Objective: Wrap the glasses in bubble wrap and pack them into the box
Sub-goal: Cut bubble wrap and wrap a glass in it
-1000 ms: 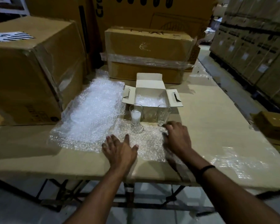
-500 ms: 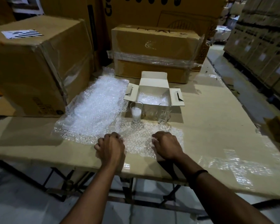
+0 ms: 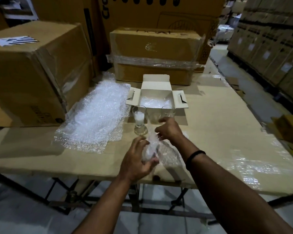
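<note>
Two clear glasses stand on the table in front of the open white box (image 3: 156, 86). The left glass (image 3: 139, 117) has white stuffing inside; the right glass (image 3: 167, 111) is partly behind my right hand. My left hand (image 3: 135, 162) grips the lower end of a bunched sheet of bubble wrap (image 3: 150, 146), lifted off the table. My right hand (image 3: 169, 130) pinches the sheet's upper part. The rest of the sheet trails on the table below my right wrist. Whether anything is inside the bunch I cannot tell. Bubble wrap lines the box's bottom.
A stack of bubble wrap sheets (image 3: 98, 114) lies left of the white box. A big brown carton (image 3: 32, 73) stands at the table's left, and a taped carton (image 3: 156, 53) stands behind the white box. The cardboard-covered table (image 3: 218, 132) stretches to the right. Stacked cartons line the right aisle.
My hands were pressing and gathering the flat sheet on the table. Now both hold it bunched up and raised, closer to the glasses.
</note>
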### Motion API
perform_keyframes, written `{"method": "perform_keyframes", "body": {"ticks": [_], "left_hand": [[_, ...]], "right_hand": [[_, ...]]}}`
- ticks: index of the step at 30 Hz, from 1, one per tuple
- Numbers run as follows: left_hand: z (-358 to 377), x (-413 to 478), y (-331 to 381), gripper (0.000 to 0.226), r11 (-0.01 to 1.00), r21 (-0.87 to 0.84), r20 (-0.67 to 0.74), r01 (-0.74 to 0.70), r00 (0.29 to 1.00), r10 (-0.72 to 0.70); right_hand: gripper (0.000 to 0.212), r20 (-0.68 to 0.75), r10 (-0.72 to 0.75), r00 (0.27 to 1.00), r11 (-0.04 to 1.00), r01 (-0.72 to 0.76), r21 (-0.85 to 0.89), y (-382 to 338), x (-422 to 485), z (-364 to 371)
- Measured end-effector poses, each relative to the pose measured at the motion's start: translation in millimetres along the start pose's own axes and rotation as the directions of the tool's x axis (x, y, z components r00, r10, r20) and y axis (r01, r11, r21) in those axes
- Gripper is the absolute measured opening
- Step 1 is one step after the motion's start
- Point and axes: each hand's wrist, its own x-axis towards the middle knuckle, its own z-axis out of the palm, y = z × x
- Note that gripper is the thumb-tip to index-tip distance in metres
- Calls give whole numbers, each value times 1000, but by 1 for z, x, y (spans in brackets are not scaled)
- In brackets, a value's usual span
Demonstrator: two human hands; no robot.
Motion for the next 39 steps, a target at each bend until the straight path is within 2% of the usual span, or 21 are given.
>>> {"method": "perform_keyframes", "body": {"ticks": [2, 4, 7, 9, 11, 14, 16, 20, 23, 29, 32, 34, 35, 37, 39], "left_hand": [[-2, -2, -3, 65, 996, -18, -14, 86, 996, -86], [1, 1, -5, 68, 987, 56, 80, 149, 985, -153], [11, 5, -7, 50, 970, 234, 250, 62, 961, -121], [16, 8, -7, 42, 952, 306, 308, 22, 944, -121], [20, 11, -5, 48, 933, 357, 343, 48, 922, -179], [22, 14, 1, 51, 921, 387, 332, 50, 924, -190], [22, 16, 4, 55, 921, 385, 310, 64, 930, -195], [18, 17, 5, 82, 906, 403, 218, 132, 947, -236], [18, 19, 3, 75, 895, 374, 156, 244, 935, -320], [32, 25, 3, 45, 926, 338, 201, 168, 948, -246], [32, 25, 0, 36, 895, 418, 214, 156, 941, -264], [27, 25, -3, 40, 872, 455, 247, 178, 916, -316], [24, 26, -5, 45, 870, 458, 272, 184, 902, -334], [17, 27, -8, 55, 881, 419, 290, 217, 888, -357], [14, 28, -8, 64, 890, 340, 210, 304, 898, -387]], "right_hand": [[39, 7, 38, 999, 989, -39, 141, 11, 3, -17], [29, -15, 63, 998, 976, -59, 210, 26, 6, -33], [8, -53, 109, 993, 942, -86, 326, 44, 8, -46], [33, -33, 134, 990, 920, -111, 375, 48, 5, -47], [52, 9, 108, 994, 960, -107, 259, 47, 1, -46], [51, 76, 37, 996, 998, -40, 43, 51, 0, -39], [53, 38, 38, 999, 999, -37, -10, 56, 6, -34], [41, -84, 2, 996, 1000, -2, 5, 54, 19, -49], [42, -142, -8, 990, 999, 3, -34, 55, 33, -72], [40, -216, -75, 974, 951, 5, -308, 69, 46, -92], [41, -234, -226, 946, 871, 89, -483, 85, 37, -86], [30, -189, -424, 885, 715, 199, -671, 96, 26, -79], [25, -115, -491, 864, 624, 256, -739, 102, 21, -74], [20, 50, -505, 862, 476, 327, -817, 109, 13, -67], [22, 84, -476, 876, 445, 322, -836, 111, 9, -65]]}}
